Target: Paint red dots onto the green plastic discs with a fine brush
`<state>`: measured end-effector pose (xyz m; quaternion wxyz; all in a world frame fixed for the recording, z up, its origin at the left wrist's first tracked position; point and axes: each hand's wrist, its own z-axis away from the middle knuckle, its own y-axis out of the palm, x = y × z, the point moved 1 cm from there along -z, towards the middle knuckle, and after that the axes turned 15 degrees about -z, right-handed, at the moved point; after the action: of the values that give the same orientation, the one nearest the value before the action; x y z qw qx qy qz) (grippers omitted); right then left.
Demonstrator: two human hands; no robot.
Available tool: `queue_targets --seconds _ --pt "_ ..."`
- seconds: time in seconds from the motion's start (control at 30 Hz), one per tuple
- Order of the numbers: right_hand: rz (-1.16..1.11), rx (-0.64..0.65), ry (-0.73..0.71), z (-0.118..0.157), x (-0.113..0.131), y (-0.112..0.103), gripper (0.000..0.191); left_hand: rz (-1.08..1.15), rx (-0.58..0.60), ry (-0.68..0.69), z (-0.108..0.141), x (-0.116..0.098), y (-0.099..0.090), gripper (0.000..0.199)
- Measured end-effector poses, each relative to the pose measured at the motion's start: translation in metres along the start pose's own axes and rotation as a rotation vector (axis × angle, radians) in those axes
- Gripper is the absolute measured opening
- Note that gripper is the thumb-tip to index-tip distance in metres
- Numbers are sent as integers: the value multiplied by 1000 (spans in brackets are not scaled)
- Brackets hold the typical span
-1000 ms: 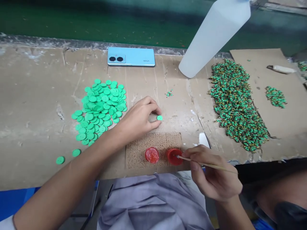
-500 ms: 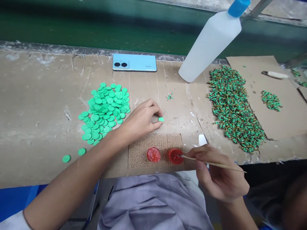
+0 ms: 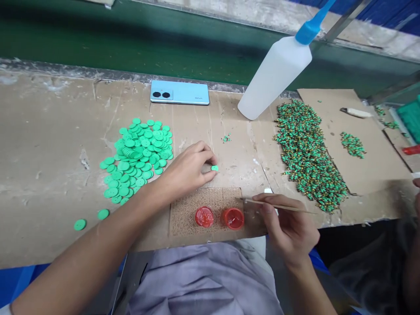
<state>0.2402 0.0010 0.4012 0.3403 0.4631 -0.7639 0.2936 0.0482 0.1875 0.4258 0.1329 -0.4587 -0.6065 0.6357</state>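
My left hand (image 3: 196, 166) rests low over the table and pinches a small green button (image 3: 214, 168) with tiny dark dots between thumb and fingertips. A large pile of similar green buttons (image 3: 138, 151) lies to its left. In my right hand (image 3: 290, 225) is a thin wooden paintbrush (image 3: 278, 205), held like a pen, its fine dark tip pointing left. That tip hovers just above a small red pot (image 3: 234, 218) of red liquid. Beside this pot stands a second red cup (image 3: 204, 216). Both sit on a brown textured board (image 3: 187, 214) at the table's front edge.
Behind lie a light blue phone (image 3: 180, 92) and a tall white squeeze bottle (image 3: 274, 78) with a blue nozzle. Rightward spreads a heap of tiny green-and-gold pieces (image 3: 308, 153), with a cardboard sheet (image 3: 334, 109) beyond. Another person's dark sleeve (image 3: 377, 258) shows at right.
My right hand has lifted the paintbrush tip up out of the red pot. The left hand keeps its pinch on the button. The whole view has shifted slightly.
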Motion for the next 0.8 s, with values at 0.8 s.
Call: queue_targets --seconds 0.8 --pt "-2 -23 40 -1 -2 -8 24 3 11 -5 1 -1 -1 7"
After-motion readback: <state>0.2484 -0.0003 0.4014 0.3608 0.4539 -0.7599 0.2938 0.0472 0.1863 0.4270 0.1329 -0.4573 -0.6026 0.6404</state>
